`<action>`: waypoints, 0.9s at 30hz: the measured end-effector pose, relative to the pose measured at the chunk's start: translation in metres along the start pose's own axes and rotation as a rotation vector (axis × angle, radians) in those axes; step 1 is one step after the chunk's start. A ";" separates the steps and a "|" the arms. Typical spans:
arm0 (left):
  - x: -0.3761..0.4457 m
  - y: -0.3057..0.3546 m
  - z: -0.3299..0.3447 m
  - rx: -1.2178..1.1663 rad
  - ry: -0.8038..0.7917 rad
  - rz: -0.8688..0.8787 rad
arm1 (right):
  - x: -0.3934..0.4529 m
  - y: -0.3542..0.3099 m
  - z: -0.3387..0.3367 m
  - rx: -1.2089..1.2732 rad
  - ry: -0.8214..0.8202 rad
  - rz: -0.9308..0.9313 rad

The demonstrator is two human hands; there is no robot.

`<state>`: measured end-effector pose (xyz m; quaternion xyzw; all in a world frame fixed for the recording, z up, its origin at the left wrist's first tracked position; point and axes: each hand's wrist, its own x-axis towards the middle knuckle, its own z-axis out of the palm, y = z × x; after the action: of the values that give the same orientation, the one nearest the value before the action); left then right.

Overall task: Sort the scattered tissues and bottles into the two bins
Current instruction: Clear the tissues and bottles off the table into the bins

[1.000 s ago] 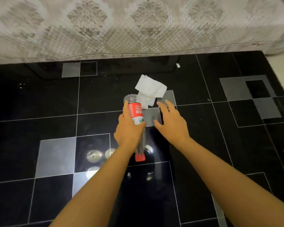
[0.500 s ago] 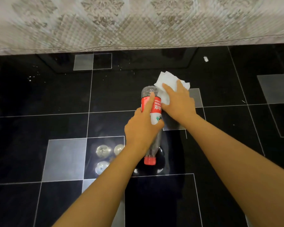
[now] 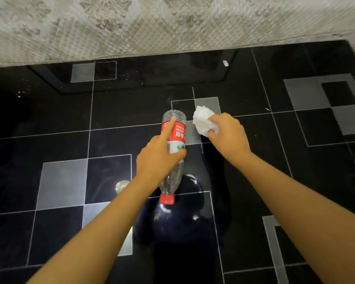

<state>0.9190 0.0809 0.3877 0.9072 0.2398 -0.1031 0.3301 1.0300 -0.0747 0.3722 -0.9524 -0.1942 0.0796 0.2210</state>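
My left hand grips a clear plastic bottle with a red label and red cap, its cap end pointing toward me and its base away. The index finger lies along the label. To its right, my right hand holds a crumpled white tissue, bunched in the curled fingers just above the black tiled floor. No bin is in view.
A patterned beige bedspread hangs along the top of the view, with dark space beneath the bed. A small white scrap lies on the floor near the bed edge. Glossy black and grey floor tiles spread all around.
My right hand reached onto the flat tissue, closed around it and bunched it up off the floor. The left hand kept its hold on the bottle.
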 end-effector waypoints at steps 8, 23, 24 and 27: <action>-0.097 0.026 0.045 0.078 -0.024 0.023 | -0.171 0.053 -0.028 0.364 -0.086 0.087; -0.314 0.023 0.133 -0.007 -0.230 0.058 | -0.454 0.093 -0.011 0.373 -0.293 0.220; -0.323 0.020 0.138 0.004 -0.240 0.074 | -0.469 0.092 -0.007 0.353 -0.364 0.273; -0.343 0.015 0.148 0.003 -0.256 0.103 | -0.510 0.093 0.013 0.328 -0.504 0.362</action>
<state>0.6261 -0.1508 0.4010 0.8981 0.1486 -0.2014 0.3616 0.5928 -0.3533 0.3519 -0.8737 -0.0552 0.3803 0.2983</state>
